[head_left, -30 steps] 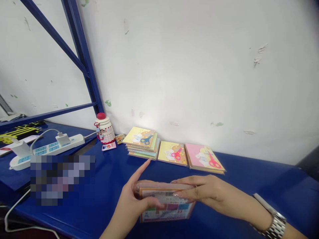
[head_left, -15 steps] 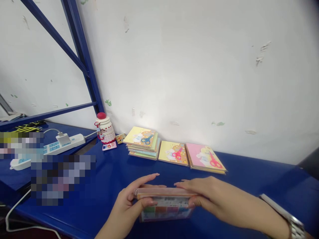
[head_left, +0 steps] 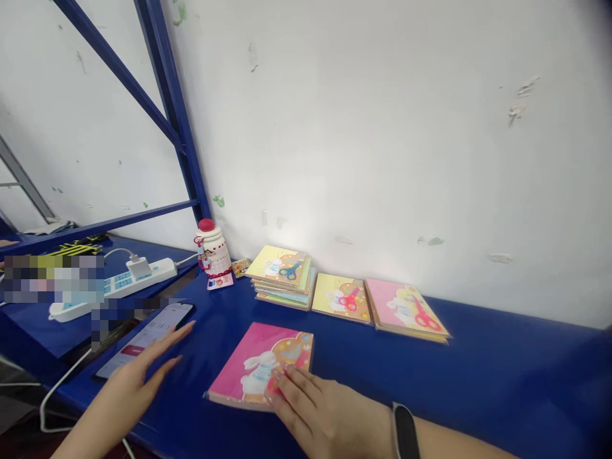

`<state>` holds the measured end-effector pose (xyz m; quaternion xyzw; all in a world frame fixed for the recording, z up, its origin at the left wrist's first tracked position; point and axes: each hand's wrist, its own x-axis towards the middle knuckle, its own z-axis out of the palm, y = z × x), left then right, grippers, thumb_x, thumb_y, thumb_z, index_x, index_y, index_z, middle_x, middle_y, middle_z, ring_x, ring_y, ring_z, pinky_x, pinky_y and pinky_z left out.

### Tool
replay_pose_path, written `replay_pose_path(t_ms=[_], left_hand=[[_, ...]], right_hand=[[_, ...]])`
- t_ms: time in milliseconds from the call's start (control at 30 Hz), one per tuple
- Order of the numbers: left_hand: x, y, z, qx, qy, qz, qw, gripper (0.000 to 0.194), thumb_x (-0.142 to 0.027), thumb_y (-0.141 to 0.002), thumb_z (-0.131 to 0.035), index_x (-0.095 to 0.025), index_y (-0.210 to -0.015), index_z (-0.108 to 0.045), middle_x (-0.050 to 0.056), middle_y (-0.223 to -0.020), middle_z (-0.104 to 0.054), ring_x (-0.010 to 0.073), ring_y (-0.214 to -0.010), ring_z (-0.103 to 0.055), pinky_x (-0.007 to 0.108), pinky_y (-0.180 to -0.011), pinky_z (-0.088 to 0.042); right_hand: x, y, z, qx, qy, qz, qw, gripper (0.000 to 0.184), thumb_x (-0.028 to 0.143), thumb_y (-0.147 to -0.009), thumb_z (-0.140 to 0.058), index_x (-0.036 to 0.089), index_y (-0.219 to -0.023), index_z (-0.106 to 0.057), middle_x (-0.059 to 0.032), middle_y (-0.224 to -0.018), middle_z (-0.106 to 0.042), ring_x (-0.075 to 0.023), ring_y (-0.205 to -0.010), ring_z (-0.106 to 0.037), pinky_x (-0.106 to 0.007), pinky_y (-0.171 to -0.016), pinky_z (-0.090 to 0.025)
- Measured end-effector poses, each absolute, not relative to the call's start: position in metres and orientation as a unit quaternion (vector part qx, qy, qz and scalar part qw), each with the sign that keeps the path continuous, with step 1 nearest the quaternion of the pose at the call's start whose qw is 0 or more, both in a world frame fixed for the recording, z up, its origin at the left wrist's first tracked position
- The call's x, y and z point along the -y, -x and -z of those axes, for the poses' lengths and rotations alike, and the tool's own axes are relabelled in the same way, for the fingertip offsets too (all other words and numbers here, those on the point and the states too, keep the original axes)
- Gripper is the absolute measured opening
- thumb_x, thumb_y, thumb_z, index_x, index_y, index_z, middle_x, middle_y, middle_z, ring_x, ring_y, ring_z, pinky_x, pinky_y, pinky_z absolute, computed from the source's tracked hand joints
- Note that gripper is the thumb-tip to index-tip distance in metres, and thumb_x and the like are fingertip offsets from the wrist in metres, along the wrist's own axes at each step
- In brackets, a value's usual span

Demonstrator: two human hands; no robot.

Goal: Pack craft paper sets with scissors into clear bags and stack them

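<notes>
Right grip [head_left: 325, 414] open — fingertips [head_left: 289, 376] on a pink rabbit-cover book [head_left: 234, 363], left grip [head_left: 129, 376] open near a phone [head_left: 143, 338]

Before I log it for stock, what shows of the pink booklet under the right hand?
The pink booklet lies flat, cover up, on the blue tabletop. Its paper cover shows a white rabbit and an orange shape; page edges show along the near side. The right hand's fingertips rest on its lower right corner, hiding print.

Blue desk [head_left: 502, 376] | front: pink rabbit book [head_left: 261, 366], phone [head_left: 143, 338] at left | along wall: bottle [head_left: 213, 252], stack of books [head_left: 282, 277], yellow book [head_left: 341, 297], pink book [head_left: 406, 311]
</notes>
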<state>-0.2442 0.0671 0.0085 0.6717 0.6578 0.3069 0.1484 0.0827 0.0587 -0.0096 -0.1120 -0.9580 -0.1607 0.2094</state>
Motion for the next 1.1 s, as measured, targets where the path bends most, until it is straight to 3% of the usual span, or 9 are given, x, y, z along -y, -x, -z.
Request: replay_pose_path(t_ms=[100,200,267,400,500,667,833,967,1100], left_hand=[[-0.059,0.236,0.005,-0.706,-0.636,-0.303,0.073,0.049,-0.046,-0.082,-0.043,-0.022,-0.123,-0.057,0.003,-0.123,-0.061,0.0286,-0.118,-0.053,0.047,-0.101,-0.037],[-0.055,0.203,0.022,-0.681,-0.678,-0.275,0.037,0.05,-0.038,-0.089,-0.029,-0.014,-0.127,-0.052,0.011,-0.128,-0.057,0.0285,-0.125,-0.043,0.048,-0.103,-0.036],[-0.055,0.181,0.035,-0.659,-0.709,-0.251,-0.004,0.049,-0.029,-0.092,-0.023,-0.012,-0.133,-0.044,0.013,-0.132,-0.053,0.0292,-0.129,-0.037,0.054,-0.102,-0.035],[-0.052,0.152,0.057,-0.637,-0.732,-0.229,-0.077,0.049,-0.028,-0.092,-0.033,-0.012,-0.139,-0.035,0.015,-0.137,-0.047,0.0336,-0.132,-0.029,0.056,-0.101,-0.036],[-0.049,0.134,0.067,-0.626,-0.748,-0.192,-0.11,0.05,-0.034,-0.092,-0.036,-0.012,-0.138,-0.038,0.019,-0.137,-0.045,0.0382,-0.13,-0.033,0.06,-0.099,-0.035],[-0.053,0.108,0.069,-0.665,-0.714,-0.142,-0.17,0.087,-0.067,-0.08,-0.039,0.002,-0.132,-0.043,0.034,-0.132,-0.043,0.0495,-0.121,-0.041,0.07,-0.098,-0.022],[-0.054,0.108,0.063,-0.681,-0.711,-0.117,-0.133,0.089,-0.071,-0.077,-0.04,-0.002,-0.133,-0.042,0.03,-0.135,-0.04,0.0472,-0.124,-0.039,0.071,-0.1,-0.017],[-0.054,0.134,0.067,-0.66,-0.741,-0.125,-0.01,0.076,-0.063,-0.085,-0.034,-0.012,-0.142,-0.026,0.019,-0.144,-0.033,0.0356,-0.134,-0.029,0.069,-0.103,-0.015],[-0.059,0.163,0.067,-0.646,-0.749,-0.147,0.012,0.06,-0.054,-0.09,-0.034,-0.025,-0.142,-0.025,0.009,-0.148,-0.028,0.0323,-0.138,-0.012,0.067,-0.104,-0.016]], right_hand=[[-0.08,-0.067,0.024,0.968,0.099,0.13,0.193,0.04,0.006,-0.091,-0.032,-0.008,-0.125,-0.046,-0.0315,-0.12,-0.057,-0.0378,-0.117,-0.051,-0.051,-0.093,-0.047],[-0.094,-0.056,0.031,0.975,0.096,0.087,0.18,0.038,0.006,-0.093,-0.031,-0.006,-0.125,-0.047,-0.031,-0.121,-0.056,-0.0358,-0.12,-0.048,-0.051,-0.096,-0.044],[-0.096,-0.054,0.031,0.975,0.114,0.055,0.182,0.04,0.02,-0.097,-0.034,-0.002,-0.128,-0.046,-0.0257,-0.124,-0.056,-0.0303,-0.122,-0.048,-0.043,-0.1,-0.042],[-0.096,-0.071,0.02,0.956,0.216,-0.024,0.197,0.068,0.055,-0.091,-0.036,0.007,-0.139,-0.035,-0.0152,-0.137,-0.048,-0.0211,-0.124,-0.048,-0.028,-0.103,-0.04],[-0.114,-0.099,0.015,0.912,0.343,-0.064,0.215,0.05,0.045,-0.097,-0.026,0.019,-0.138,-0.039,-0.008,-0.138,-0.049,-0.0205,-0.128,-0.042,-0.036,-0.105,-0.037],[-0.16,-0.14,0.027,0.829,0.512,-0.111,0.196,0.07,0.054,-0.094,-0.027,0.008,-0.146,-0.019,-0.0213,-0.148,-0.026,-0.0327,-0.137,-0.017,-0.054,-0.109,-0.021],[-0.163,-0.15,0.034,0.813,0.541,-0.158,0.148,0.075,0.058,-0.093,-0.024,0.008,-0.147,-0.011,-0.0223,-0.146,-0.031,-0.0317,-0.137,-0.018,-0.051,-0.109,-0.022],[-0.144,-0.146,0.031,0.813,0.542,-0.176,0.124,0.078,0.061,-0.09,-0.027,0.01,-0.147,-0.009,-0.0209,-0.149,-0.023,-0.0334,-0.138,-0.011,-0.054,-0.108,-0.021],[-0.121,-0.128,0.026,0.845,0.49,-0.189,0.101,0.078,0.062,-0.089,-0.029,0.016,-0.148,-0.007,-0.0141,-0.153,-0.012,-0.0293,-0.14,-0.002,-0.054,-0.111,-0.007]])
